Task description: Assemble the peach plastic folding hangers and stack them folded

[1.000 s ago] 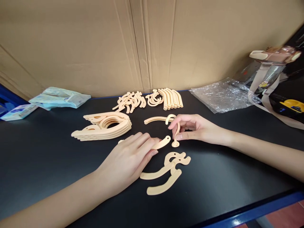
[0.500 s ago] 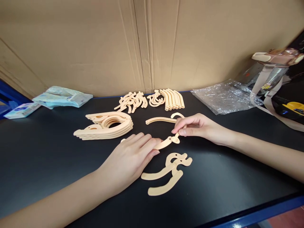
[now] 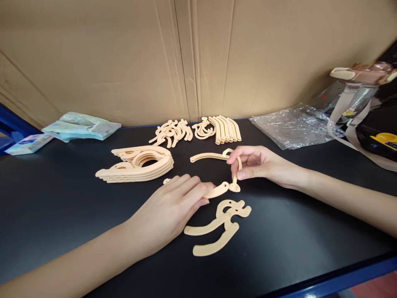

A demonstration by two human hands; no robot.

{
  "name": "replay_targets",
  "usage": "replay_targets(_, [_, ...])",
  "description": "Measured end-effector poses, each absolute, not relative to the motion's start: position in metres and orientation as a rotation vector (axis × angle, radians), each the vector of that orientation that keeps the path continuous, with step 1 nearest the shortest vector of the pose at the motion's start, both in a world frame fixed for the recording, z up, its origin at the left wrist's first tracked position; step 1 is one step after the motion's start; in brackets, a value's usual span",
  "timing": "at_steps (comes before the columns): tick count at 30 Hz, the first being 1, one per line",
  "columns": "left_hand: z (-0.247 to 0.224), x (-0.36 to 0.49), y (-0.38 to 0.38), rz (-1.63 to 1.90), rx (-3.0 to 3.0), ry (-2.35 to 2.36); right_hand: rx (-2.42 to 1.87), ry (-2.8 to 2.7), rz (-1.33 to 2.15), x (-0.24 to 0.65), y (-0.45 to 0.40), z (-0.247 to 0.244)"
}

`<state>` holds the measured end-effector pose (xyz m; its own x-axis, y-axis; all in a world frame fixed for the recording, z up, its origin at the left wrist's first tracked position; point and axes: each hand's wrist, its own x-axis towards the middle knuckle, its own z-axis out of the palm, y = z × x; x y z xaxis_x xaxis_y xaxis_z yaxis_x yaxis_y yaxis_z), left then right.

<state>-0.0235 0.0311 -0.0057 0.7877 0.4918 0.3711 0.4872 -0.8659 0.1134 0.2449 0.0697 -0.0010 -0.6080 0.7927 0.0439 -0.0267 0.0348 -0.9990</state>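
Observation:
My left hand (image 3: pixel 178 207), closed, grips a curved beige arm piece (image 3: pixel 218 190) whose holed end sticks out to the right. Between thumb and fingers, my right hand (image 3: pixel 256 163) pinches a thin curved beige hook piece (image 3: pixel 239 167). The hook's round base (image 3: pixel 235 187) is at the arm piece's holed end; whether they are joined I cannot tell. Nearer me lie several flat beige pieces (image 3: pixel 231 217), overlapping on the black table (image 3: pixel 279 248). Behind my right hand is another curved arm piece (image 3: pixel 207 156). A small beige part (image 3: pixel 166 181) shows beyond my left fingers.
Stacked beige hanger-shaped pieces (image 3: pixel 139 165) lie left of centre. Loose hooks (image 3: pixel 172 132) and a row of curved arms (image 3: pixel 226 129) line the back. Plastic film (image 3: pixel 288 126) and a strapped bottle (image 3: pixel 356 95) are right, tissue packs (image 3: pixel 82 126) left.
My right hand has turned the hook piece more upright, and its round base has shifted slightly right and toward me. The arm piece in my left hand has shifted slightly, exposing its hole more.

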Motion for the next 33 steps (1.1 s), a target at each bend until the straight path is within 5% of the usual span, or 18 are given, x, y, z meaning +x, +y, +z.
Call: replay_targets(33, [-0.0117, -0.0265, 0.0336, 0.644, 2.89, 0.624, -0.775, -1.727, 1.709, 0.2435, 0.0686, -0.0001])
